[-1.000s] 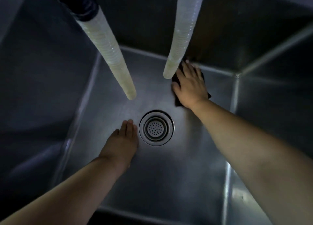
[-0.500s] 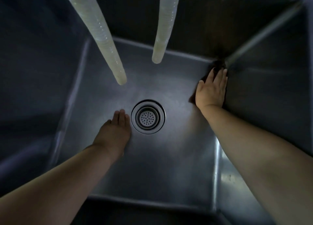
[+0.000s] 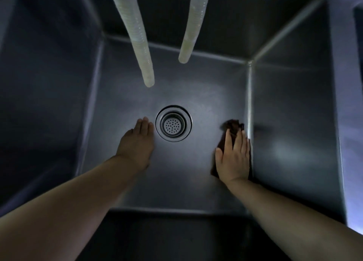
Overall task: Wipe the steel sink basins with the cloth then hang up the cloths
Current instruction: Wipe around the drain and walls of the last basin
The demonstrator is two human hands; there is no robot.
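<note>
I look straight down into a deep steel sink basin point(image 3: 206, 88) in dim light. My right hand point(image 3: 233, 158) lies flat with straight fingers on a dark brown cloth point(image 3: 233, 126), pressing it onto the basin floor against the right wall. The cloth sticks out past my fingertips and beside my palm. My left hand point(image 3: 137, 141) rests flat on the floor just left of the round drain strainer point(image 3: 173, 123), holding nothing.
Two pale ribbed hoses hang down from above: the longer left hose point(image 3: 137, 39) and the shorter right hose point(image 3: 191, 29), both ending above the basin floor. Steel walls rise on all four sides. A rim edge shows at far right point(image 3: 353, 123).
My right hand has dragged the cloth from the far right corner back along the right wall toward me. The left hand stays beside the drain.
</note>
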